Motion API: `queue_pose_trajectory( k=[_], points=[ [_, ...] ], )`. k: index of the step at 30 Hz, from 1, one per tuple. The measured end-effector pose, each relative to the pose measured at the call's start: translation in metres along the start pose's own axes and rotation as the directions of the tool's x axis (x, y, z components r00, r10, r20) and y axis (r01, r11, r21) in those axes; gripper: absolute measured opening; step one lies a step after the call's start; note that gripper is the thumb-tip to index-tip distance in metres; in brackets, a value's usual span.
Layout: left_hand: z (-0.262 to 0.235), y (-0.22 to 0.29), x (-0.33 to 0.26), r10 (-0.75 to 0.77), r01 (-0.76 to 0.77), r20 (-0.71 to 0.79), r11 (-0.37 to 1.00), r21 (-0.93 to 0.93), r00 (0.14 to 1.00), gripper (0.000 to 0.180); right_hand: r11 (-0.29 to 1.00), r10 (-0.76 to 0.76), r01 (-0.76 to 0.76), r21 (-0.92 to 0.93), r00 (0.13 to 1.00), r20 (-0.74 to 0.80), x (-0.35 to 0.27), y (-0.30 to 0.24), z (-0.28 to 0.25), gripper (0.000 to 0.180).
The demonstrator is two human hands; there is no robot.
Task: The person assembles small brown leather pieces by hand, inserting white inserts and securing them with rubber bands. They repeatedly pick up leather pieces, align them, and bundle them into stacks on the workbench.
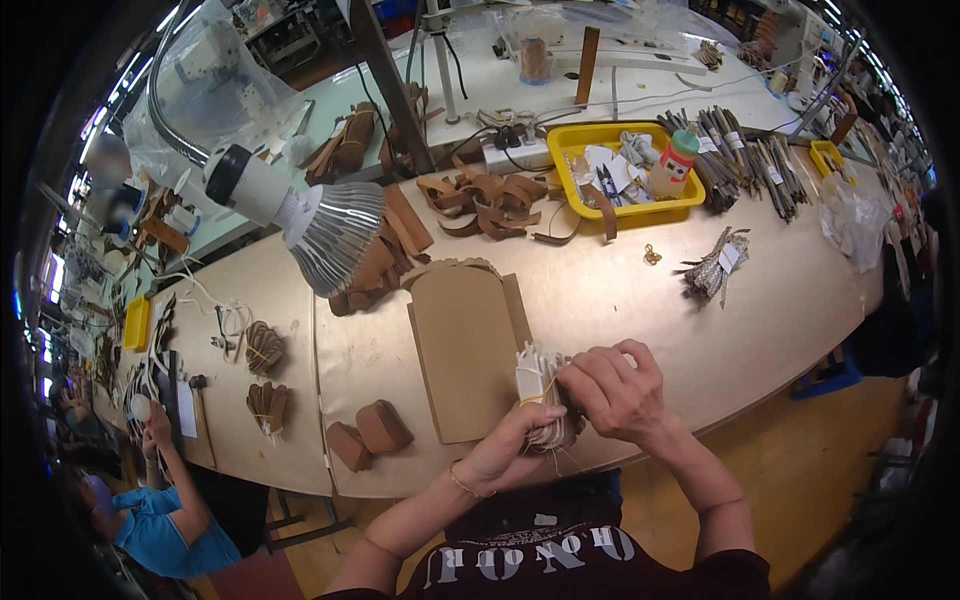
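Observation:
Both my hands hold a tied bundle of thin tan and white leather pieces (541, 390) just above the near edge of the workbench (760, 300). My left hand (505, 450) grips the bundle from below. My right hand (612, 388) closes over its right side, fingers at a yellow elastic band wrapped round it. A stack of flat brown card-like panels (465, 360) lies on the bench just left of the bundle.
A lamp with a ribbed metal head (335, 235) hangs over the bench at left. A yellow tray (625, 170) with scissors and a bottle stands at the back. Brown leather strips (485, 200), bundled sticks (750, 150) and small leather bundles (265, 350) lie around. Another person in blue (160, 510) works at lower left.

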State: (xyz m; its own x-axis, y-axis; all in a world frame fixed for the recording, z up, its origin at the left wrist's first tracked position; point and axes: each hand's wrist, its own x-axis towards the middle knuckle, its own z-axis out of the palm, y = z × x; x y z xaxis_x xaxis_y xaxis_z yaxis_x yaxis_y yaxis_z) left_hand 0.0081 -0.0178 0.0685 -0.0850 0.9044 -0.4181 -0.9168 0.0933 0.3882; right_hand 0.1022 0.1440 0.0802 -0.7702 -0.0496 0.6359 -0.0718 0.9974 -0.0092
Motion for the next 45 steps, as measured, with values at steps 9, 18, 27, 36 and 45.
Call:
queue_pose_trajectory(
  k=[9, 18, 27, 36, 45],
  points=[
    [-0.006, -0.021, -0.004, -0.332, 0.266, 0.043, 0.82, 0.506, 0.942, 0.07, 0.881, 0.311, -0.345, -0.323, 0.938, -0.154, -0.012, 0.045, 0.018, 0.014],
    [-0.01, -0.032, 0.0, 0.168, -0.231, 0.19, 0.275, 0.933, 0.967, 0.083, 0.685, 0.723, -0.726, -0.051, 0.671, 0.164, -0.047, 0.084, 0.011, 0.029],
    [-0.005, -0.059, 0.019, 0.439, -0.204, 0.261, -0.174, 0.963, 0.86, 0.092, -0.328, 0.501, -0.785, 0.526, 0.327, 0.801, -0.083, 0.025, -0.02, 0.058],
    [-0.008, -0.069, 0.031, 0.53, -0.19, 0.348, -0.331, 0.924, 0.773, 0.102, 0.179, 0.781, -0.756, 0.63, 0.499, 0.375, -0.082, -0.051, -0.008, 0.064],
    [-0.011, -0.067, 0.033, 0.641, -0.379, 0.268, 0.039, 0.925, 0.719, 0.121, -0.132, 0.947, -0.512, 0.849, 0.189, 0.261, -0.086, -0.035, 0.025, 0.027]
  ],
)
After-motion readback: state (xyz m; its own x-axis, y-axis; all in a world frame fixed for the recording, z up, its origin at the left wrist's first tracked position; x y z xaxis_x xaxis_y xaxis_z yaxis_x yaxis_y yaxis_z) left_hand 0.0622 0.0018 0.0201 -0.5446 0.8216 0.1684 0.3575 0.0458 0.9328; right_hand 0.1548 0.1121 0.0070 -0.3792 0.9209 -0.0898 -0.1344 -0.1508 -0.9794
